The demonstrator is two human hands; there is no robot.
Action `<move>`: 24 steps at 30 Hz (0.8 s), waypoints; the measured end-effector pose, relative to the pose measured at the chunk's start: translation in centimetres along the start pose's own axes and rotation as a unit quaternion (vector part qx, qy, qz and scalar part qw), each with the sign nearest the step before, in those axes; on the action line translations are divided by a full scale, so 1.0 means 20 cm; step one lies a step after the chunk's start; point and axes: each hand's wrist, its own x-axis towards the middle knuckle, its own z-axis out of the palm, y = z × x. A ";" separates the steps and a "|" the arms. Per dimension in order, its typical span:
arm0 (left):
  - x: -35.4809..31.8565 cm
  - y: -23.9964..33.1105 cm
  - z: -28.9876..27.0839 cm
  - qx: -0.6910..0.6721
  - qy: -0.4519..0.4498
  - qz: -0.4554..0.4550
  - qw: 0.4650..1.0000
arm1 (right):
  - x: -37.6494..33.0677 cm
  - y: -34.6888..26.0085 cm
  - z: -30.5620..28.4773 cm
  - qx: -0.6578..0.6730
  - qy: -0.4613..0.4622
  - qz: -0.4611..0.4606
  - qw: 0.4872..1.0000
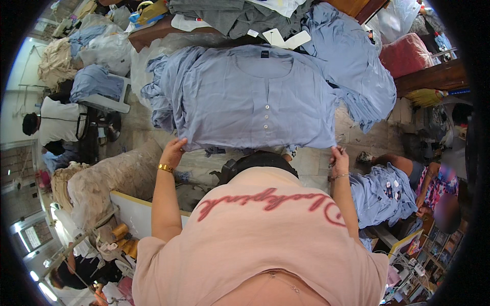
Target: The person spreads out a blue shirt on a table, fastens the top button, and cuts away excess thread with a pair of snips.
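Note:
A light blue buttoned shirt (255, 97) lies spread flat, front up, on a stack of like shirts on the table. My left hand (173, 150), with a gold bracelet at the wrist, grips the shirt's lower hem at its left corner. My right hand (338, 160), wearing a thin bracelet, pinches the hem at the right corner. My pink top fills the lower middle of the view and hides the table's near edge.
More blue shirts (357, 66) are heaped at the right, with grey garments (240, 18) and white tags (286, 38) behind. A person in white (61, 125) sits at the left. Another person (429, 183) at the right holds blue shirts (383, 191). Yellow thread cones (120, 232) stand lower left.

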 end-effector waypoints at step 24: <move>0.45 2.23 0.67 0.685 0.078 0.591 0.419 | 0.24 -2.03 0.09 -0.079 -0.019 -0.360 0.929</move>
